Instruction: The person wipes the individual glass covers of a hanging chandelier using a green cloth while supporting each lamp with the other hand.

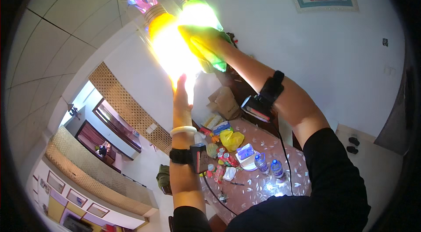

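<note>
Two brightly lit pendant lamps with clear glass cylinders hang in front of me at the upper left. The nearer lamp [156,23] glows yellow-white, and the other lamp [197,12] is just to its right. My left hand [182,91] reaches up and grips the lower end of the nearer lamp, its fingers partly lost in glare. With my right hand [206,41] I hold a green cloth [215,60] against the glass, between the two lamps. Glare hides exactly which surface the cloth touches.
Below stands a table [258,186] with a patterned cover. On it are water bottles [276,169], red cans [227,159], a yellow bag [231,140] and a tissue pack [246,152]. A cardboard box [224,102] stands behind. Cables [284,155] hang from the devices strapped to my arms.
</note>
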`<state>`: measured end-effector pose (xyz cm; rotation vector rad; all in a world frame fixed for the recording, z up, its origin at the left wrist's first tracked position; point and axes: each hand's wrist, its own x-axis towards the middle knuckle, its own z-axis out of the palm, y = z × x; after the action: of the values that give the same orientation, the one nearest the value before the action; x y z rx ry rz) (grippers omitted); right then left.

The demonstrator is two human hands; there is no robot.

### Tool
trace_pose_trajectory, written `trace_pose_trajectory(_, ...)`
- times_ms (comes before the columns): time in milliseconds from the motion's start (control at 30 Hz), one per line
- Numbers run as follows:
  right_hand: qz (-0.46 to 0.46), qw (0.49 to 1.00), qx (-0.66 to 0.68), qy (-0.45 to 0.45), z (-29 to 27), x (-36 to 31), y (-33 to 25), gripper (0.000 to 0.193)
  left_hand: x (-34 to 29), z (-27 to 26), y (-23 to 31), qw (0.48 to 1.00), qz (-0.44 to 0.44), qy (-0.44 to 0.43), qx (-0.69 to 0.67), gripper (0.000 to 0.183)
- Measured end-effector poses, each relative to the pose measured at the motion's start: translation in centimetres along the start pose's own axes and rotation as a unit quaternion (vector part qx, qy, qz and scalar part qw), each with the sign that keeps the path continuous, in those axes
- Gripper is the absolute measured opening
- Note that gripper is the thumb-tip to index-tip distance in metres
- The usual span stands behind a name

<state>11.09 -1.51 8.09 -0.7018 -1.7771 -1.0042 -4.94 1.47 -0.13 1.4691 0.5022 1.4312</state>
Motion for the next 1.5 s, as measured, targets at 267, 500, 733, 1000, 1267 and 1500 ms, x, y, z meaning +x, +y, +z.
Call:
trace_pose_trajectory(267,0.019,0.947,-0.294,-0.124,-2.7,5.2,1.0,0.030,2.2,-0.5,-2.7,0.993,0.098,-0.069,-0.016,0.048)
trace_pose_trajectory(500,0.066,0.992,0.102,-0.026,-0.6,1.8,1.0,0.025,1.6,-0.4,-1.9,0.986,0.145,-0.083,-0.025,0.055)
trace_pose_trajectory(733,0.268,0.758,0.594,0.036,3.6,-4.0,0.0,0.021,0.9,-1.2,-0.9,0.994,0.112,-0.018,-0.003,0.058)
trace_pose_trajectory(1000,0.407,0.569,0.706,0.111,6.4,-9.5,-0.3,0.019,2.5,-0.4,-2.4,0.989,0.130,-0.056,-0.043,0.060)
trace_pose_trajectory(1267,0.565,0.411,0.692,0.182,5.4,-9.1,-2.3,0.024,2.2,-0.7,-2.0,0.982,0.189,0.021,0.018,0.056)
trace_pose_trajectory(1500,0.470,0.156,0.817,0.295,4.5,-7.7,-4.0,0.021,-0.1,2.6,0.2,0.990,0.135,0.003,-0.029,0.041)
